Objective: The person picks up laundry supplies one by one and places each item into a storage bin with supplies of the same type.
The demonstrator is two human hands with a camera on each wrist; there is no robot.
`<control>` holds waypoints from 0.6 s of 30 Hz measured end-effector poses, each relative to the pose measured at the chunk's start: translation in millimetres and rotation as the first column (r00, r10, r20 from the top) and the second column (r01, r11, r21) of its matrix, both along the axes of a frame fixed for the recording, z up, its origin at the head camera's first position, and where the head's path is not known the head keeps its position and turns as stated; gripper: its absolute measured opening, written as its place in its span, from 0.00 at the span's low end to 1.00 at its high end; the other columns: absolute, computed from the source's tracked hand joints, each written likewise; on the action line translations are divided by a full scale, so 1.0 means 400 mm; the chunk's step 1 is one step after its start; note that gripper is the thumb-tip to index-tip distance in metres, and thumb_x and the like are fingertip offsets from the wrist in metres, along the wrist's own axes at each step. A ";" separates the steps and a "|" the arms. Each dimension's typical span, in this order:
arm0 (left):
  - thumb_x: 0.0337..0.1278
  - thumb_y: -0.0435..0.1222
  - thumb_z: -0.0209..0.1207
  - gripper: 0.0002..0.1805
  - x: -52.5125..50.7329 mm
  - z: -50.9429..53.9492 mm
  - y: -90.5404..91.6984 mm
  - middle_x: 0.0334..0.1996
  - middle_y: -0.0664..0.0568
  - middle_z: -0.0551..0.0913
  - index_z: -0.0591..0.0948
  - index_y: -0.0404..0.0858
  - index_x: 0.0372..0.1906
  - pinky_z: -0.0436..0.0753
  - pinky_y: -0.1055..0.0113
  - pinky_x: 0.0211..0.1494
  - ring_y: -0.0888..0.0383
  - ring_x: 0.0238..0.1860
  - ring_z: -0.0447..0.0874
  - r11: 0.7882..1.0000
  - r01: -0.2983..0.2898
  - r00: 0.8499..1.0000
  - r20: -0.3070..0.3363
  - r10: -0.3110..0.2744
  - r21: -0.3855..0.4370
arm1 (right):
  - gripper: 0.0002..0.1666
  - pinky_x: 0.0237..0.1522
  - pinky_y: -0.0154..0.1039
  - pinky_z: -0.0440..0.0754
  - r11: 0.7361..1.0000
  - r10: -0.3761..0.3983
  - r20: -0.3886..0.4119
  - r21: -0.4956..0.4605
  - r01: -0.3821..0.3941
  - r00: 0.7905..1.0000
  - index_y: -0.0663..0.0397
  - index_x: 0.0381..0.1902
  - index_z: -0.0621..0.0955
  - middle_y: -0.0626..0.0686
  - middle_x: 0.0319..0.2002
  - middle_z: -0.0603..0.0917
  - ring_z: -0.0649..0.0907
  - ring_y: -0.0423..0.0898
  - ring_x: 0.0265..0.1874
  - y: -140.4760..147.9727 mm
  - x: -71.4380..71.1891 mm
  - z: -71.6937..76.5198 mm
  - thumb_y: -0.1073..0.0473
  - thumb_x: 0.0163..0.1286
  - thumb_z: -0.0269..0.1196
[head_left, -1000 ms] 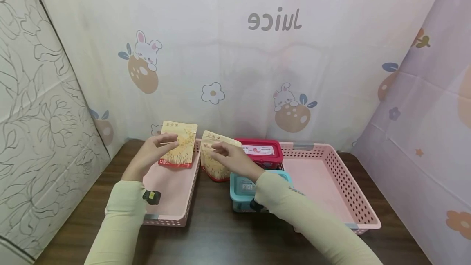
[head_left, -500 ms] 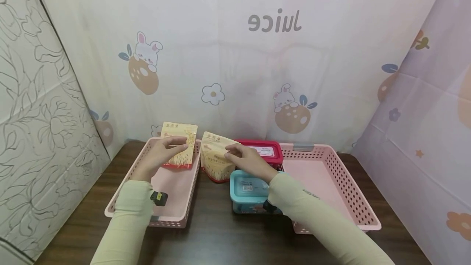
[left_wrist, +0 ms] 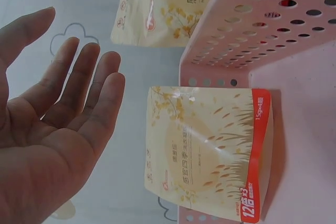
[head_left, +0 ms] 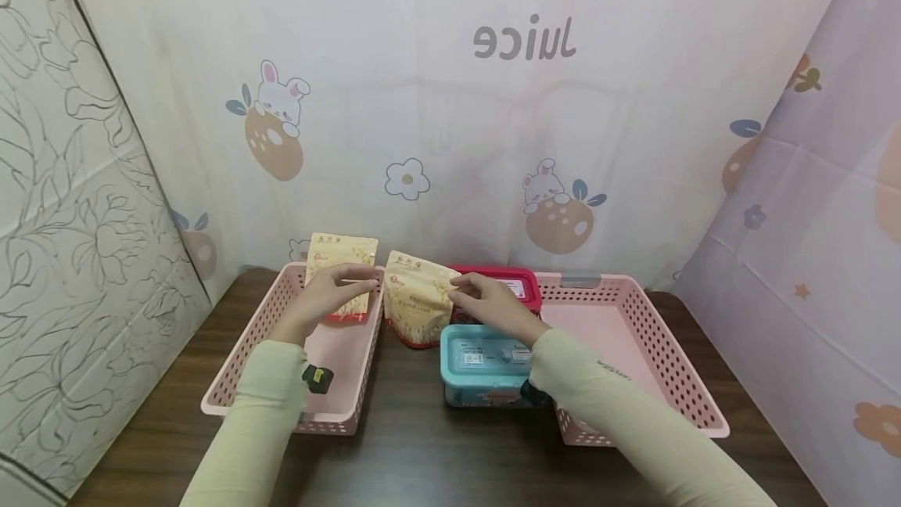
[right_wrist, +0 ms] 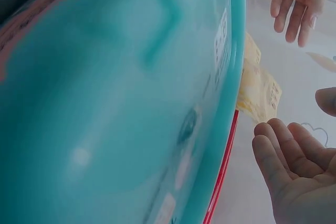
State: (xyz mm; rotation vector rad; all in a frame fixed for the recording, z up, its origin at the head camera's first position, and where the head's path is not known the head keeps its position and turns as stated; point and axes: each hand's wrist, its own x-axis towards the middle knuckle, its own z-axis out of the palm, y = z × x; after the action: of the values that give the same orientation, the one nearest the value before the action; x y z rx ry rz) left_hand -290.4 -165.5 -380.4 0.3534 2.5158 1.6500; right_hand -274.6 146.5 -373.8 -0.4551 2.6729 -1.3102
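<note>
My left hand hovers over the left pink basket, fingers loosely extended and holding nothing. Behind it, a cream pouch with a red bottom edge leans upright at that basket's far end. A second cream pouch stands on the table just right of the basket. My right hand hangs in the air near this pouch's right side, above the teal lidded box, with relaxed fingers and nothing held. In the right wrist view the teal box fills much of the picture, and both hands appear with fingers apart from the pouches.
A red lidded box sits behind the teal one, partly hidden by my right hand. To its right lies another pink basket, crossed by my right forearm. A printed curtain hangs behind the dark wooden table.
Both hands have drifted to the right, the right one uncovering more of the standing pouch and the teal lid. The pouches, boxes and baskets stay where they were.
</note>
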 end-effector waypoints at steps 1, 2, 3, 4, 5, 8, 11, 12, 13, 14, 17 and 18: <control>0.64 0.48 0.65 0.28 0.000 0.000 0.004 0.61 0.45 0.80 0.79 0.39 0.63 0.76 0.49 0.63 0.45 0.63 0.75 1.000 0.000 1.000 0.000 0.000 0.000 | 0.26 0.57 0.50 0.81 1.000 0.005 -0.007 0.004 -0.005 1.000 0.53 0.64 0.77 0.52 0.55 0.83 0.81 0.50 0.56 0.003 0.000 0.000 0.47 0.74 0.62; 0.64 0.48 0.65 0.27 0.000 0.001 0.008 0.61 0.46 0.80 0.80 0.39 0.63 0.77 0.50 0.62 0.45 0.62 0.76 1.000 -0.002 1.000 0.004 0.002 -0.001 | 0.27 0.57 0.50 0.81 1.000 0.006 -0.012 0.011 -0.006 1.000 0.53 0.64 0.77 0.53 0.55 0.83 0.81 0.51 0.56 0.005 0.000 0.002 0.47 0.74 0.62; 0.64 0.48 0.65 0.27 0.000 0.000 0.011 0.61 0.46 0.80 0.80 0.39 0.63 0.77 0.50 0.62 0.46 0.62 0.76 1.000 0.001 1.000 0.004 -0.001 -0.004 | 0.27 0.58 0.50 0.81 1.000 0.007 -0.016 0.015 -0.007 1.000 0.54 0.64 0.77 0.53 0.55 0.83 0.81 0.51 0.56 0.008 0.000 0.003 0.47 0.74 0.62; 0.64 0.48 0.65 0.27 0.000 0.000 0.013 0.60 0.45 0.80 0.80 0.39 0.63 0.77 0.50 0.62 0.46 0.62 0.76 1.000 0.000 1.000 0.008 0.000 -0.001 | 0.26 0.58 0.50 0.81 1.000 0.008 -0.018 0.018 -0.007 1.000 0.54 0.64 0.77 0.53 0.55 0.84 0.81 0.51 0.56 0.010 -0.001 0.003 0.47 0.74 0.62; 0.65 0.47 0.65 0.26 -0.001 0.000 0.016 0.61 0.45 0.80 0.80 0.39 0.63 0.77 0.49 0.62 0.45 0.61 0.76 1.000 0.002 1.000 0.009 -0.002 0.000 | 0.26 0.58 0.50 0.80 1.000 0.005 -0.018 0.020 -0.005 1.000 0.54 0.64 0.77 0.53 0.55 0.84 0.81 0.51 0.56 0.011 -0.001 0.004 0.47 0.74 0.62; 0.66 0.45 0.64 0.25 -0.004 -0.001 0.021 0.61 0.43 0.79 0.79 0.37 0.63 0.76 0.48 0.64 0.44 0.61 0.76 1.000 0.001 1.000 0.005 -0.001 -0.003 | 0.26 0.58 0.51 0.81 1.000 -0.005 -0.012 0.024 0.005 1.000 0.53 0.64 0.77 0.53 0.55 0.84 0.81 0.52 0.56 0.015 -0.003 0.005 0.48 0.73 0.62; 0.67 0.44 0.63 0.25 -0.008 -0.002 0.025 0.61 0.42 0.79 0.79 0.35 0.63 0.75 0.48 0.65 0.43 0.61 0.76 1.000 -0.001 1.000 0.006 0.001 -0.008 | 0.26 0.56 0.51 0.81 0.999 -0.017 -0.002 0.034 0.017 1.000 0.52 0.64 0.77 0.53 0.54 0.84 0.81 0.53 0.56 0.019 -0.007 0.002 0.48 0.73 0.63; 0.67 0.44 0.63 0.25 -0.009 -0.002 0.026 0.61 0.42 0.79 0.79 0.35 0.63 0.75 0.48 0.65 0.44 0.62 0.76 1.000 -0.003 1.000 0.009 0.003 -0.011 | 0.26 0.56 0.51 0.82 0.999 -0.022 0.003 0.038 0.022 1.000 0.52 0.64 0.77 0.52 0.53 0.84 0.81 0.52 0.56 0.021 -0.008 0.002 0.48 0.73 0.63; 0.67 0.44 0.62 0.25 -0.011 -0.002 0.026 0.61 0.42 0.79 0.78 0.35 0.64 0.74 0.48 0.65 0.44 0.62 0.76 1.000 -0.004 1.000 0.010 0.005 -0.018 | 0.26 0.56 0.51 0.82 0.999 -0.026 0.004 0.044 0.026 1.000 0.52 0.64 0.77 0.52 0.53 0.84 0.81 0.52 0.56 0.022 -0.009 0.001 0.48 0.73 0.63; 0.68 0.44 0.62 0.25 -0.013 -0.002 0.028 0.61 0.42 0.79 0.78 0.36 0.64 0.74 0.47 0.65 0.44 0.62 0.75 1.000 -0.006 1.000 0.014 0.006 -0.022 | 0.26 0.55 0.51 0.82 0.998 -0.029 0.006 0.048 0.028 1.000 0.52 0.64 0.78 0.52 0.52 0.84 0.81 0.52 0.55 0.023 -0.011 0.001 0.48 0.73 0.63; 0.68 0.45 0.62 0.25 -0.021 -0.001 0.032 0.62 0.42 0.79 0.78 0.36 0.64 0.72 0.46 0.67 0.44 0.62 0.75 0.999 -0.010 1.000 0.015 0.010 -0.039 | 0.25 0.54 0.50 0.83 0.997 -0.033 0.010 0.066 0.032 0.999 0.52 0.63 0.79 0.52 0.51 0.84 0.81 0.52 0.54 0.025 -0.013 0.004 0.48 0.73 0.63; 0.69 0.44 0.61 0.26 -0.025 -0.001 0.034 0.62 0.42 0.78 0.78 0.36 0.65 0.72 0.45 0.67 0.44 0.62 0.75 0.999 -0.009 1.000 0.015 0.009 -0.043 | 0.25 0.54 0.50 0.83 0.997 -0.033 0.013 0.071 0.032 0.999 0.52 0.63 0.79 0.52 0.50 0.84 0.82 0.52 0.53 0.025 -0.014 0.007 0.48 0.73 0.63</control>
State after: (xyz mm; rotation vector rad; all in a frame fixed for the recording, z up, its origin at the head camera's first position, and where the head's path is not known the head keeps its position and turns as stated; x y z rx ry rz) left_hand -300.5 -151.9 -380.9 0.3245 2.5410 1.5932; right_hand -280.0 156.5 -370.8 -0.3943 2.7160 -1.2182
